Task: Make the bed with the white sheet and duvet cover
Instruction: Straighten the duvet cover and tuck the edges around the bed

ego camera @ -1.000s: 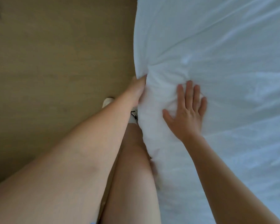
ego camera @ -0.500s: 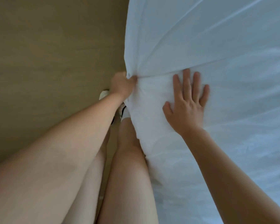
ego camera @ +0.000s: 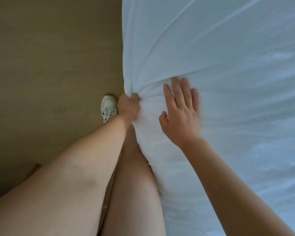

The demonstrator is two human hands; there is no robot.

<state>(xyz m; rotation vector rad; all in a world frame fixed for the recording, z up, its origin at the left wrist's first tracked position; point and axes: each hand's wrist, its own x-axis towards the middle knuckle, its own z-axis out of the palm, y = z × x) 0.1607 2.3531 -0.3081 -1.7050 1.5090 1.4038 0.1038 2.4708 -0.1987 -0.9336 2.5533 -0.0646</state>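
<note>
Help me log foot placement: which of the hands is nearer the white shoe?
Left. The left hand grips bunched sheet at the bed's edge, just beside the shoe. The right hand lies flat on the sheet, farther from the shoe.

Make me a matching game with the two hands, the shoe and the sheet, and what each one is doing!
Things:
1. left hand
2. right hand
3. shoe
4. white sheet

States:
A. fingers straight, pressing flat
B. stands on the brown floor
C. pulled into creases
D. grips a bunch of cloth

Pairs: 1-D, 2-A, 3-B, 4-C
</note>
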